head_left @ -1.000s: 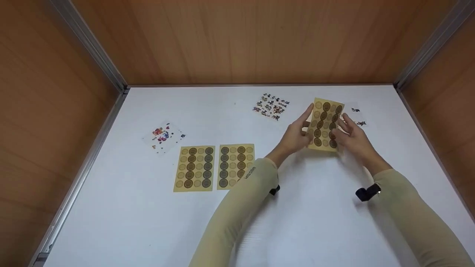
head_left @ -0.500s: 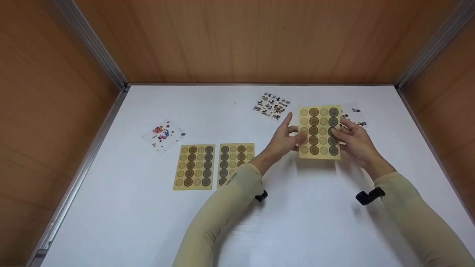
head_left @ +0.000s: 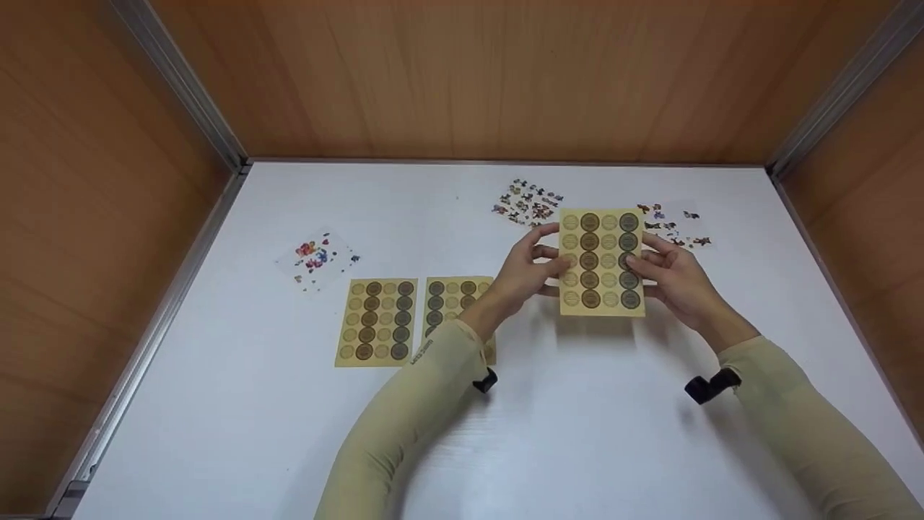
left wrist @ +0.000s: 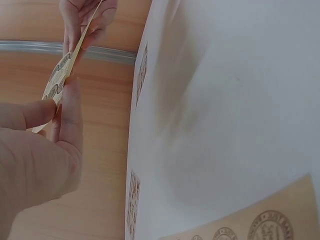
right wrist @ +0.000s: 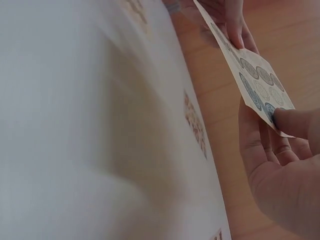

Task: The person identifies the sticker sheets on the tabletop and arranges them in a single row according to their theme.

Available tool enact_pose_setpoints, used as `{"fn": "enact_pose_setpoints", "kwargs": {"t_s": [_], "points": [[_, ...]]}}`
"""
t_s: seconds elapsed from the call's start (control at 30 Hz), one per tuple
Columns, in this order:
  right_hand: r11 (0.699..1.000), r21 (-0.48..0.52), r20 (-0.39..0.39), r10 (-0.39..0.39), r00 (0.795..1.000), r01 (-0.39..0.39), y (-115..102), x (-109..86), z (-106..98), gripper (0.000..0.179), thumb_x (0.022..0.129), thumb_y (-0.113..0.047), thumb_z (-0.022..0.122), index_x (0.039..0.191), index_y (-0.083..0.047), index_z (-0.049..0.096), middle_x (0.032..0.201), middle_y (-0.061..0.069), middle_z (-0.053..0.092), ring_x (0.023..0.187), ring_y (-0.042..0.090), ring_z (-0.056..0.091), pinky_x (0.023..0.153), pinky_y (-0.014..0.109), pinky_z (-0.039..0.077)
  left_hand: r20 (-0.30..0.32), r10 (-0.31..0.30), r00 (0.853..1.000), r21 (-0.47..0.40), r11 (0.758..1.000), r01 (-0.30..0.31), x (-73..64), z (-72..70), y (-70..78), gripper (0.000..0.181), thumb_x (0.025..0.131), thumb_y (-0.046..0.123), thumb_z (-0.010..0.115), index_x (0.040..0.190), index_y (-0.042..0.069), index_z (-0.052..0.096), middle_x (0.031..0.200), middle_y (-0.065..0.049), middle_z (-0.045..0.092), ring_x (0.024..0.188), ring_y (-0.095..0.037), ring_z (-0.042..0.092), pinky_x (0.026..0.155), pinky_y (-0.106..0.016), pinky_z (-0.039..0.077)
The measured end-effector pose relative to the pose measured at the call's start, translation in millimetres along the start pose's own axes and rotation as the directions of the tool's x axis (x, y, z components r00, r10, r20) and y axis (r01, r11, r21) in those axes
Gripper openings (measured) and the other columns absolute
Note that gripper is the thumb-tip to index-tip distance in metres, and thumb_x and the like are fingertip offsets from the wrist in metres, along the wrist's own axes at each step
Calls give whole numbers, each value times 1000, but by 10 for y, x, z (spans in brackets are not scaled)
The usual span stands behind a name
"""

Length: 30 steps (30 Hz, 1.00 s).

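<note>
A tan sticker sheet with columns of round light and dark stickers is held up above the table, its printed face toward the head camera. My left hand pinches its left edge, thumb in front and fingers behind. On the opposite edge, my right hand pinches it the same way, as the right wrist view also shows with the sheet between thumb and fingers. Two similar tan sheets lie flat to the left: one fully seen, the other partly hidden under the left forearm.
Clear sheets with small colourful stickers lie on the white table: one at left, one at back centre, one at right partly behind the held sheet. Wooden panels enclose the back and sides.
Both hands have brought the held sheet left and slightly nearer. It has turned from a tilted angle to face the head camera squarely, and the left hand's hold on its edge has shifted.
</note>
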State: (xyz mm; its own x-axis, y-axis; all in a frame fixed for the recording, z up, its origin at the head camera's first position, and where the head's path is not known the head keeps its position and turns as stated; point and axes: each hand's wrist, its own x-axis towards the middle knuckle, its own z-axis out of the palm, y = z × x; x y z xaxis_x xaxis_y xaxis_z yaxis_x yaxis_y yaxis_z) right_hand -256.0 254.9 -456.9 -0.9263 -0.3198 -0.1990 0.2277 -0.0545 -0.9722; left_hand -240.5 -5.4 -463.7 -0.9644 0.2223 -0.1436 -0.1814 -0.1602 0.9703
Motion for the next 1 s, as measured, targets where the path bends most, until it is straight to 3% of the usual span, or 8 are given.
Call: {"fn": "enact_pose_setpoints", "kwargs": {"t_s": [0.23,0.4,0.57,0.87,1.0], "points": [[999,-32,-5,24,1000,-24,0,8,38,58,96,-12,71,147,-4,46,106,6,71,91,20,72,77,38,63,-4,6,1000,83,997,-6,-54,-71,-7,52,96,8,71,141,27,54,108,-10,59,85,-23,71,67,-42,64],[996,-83,-19,24,1000,-26,2,13,58,43,95,-13,73,133,-7,55,107,6,66,88,18,69,73,35,63,2,18,1000,101,995,-18,-94,-131,3,52,96,8,70,142,26,54,109,-11,60,85,-24,70,67,-43,64],[994,-100,-24,36,999,-38,-2,14,82,39,95,-13,74,127,-6,54,109,6,61,90,17,68,74,35,63,16,22,1000,103,994,-23,-129,-202,8,53,97,7,69,143,27,53,111,-12,61,86,-26,72,69,-44,64],[984,-168,4,68,998,-67,88,33,203,41,96,-13,72,131,-3,53,116,9,59,92,18,67,78,38,63,14,-15,1000,155,988,13,-277,-344,-22,53,97,8,69,144,22,48,109,-12,60,86,-27,71,68,-44,64],[981,-184,19,65,998,-60,140,50,281,55,95,-11,73,142,-10,44,112,9,62,92,20,70,77,41,63,3,-26,1000,201,979,25,-347,-408,-40,52,97,7,69,143,20,48,107,-12,59,85,-27,71,67,-43,64]]}}
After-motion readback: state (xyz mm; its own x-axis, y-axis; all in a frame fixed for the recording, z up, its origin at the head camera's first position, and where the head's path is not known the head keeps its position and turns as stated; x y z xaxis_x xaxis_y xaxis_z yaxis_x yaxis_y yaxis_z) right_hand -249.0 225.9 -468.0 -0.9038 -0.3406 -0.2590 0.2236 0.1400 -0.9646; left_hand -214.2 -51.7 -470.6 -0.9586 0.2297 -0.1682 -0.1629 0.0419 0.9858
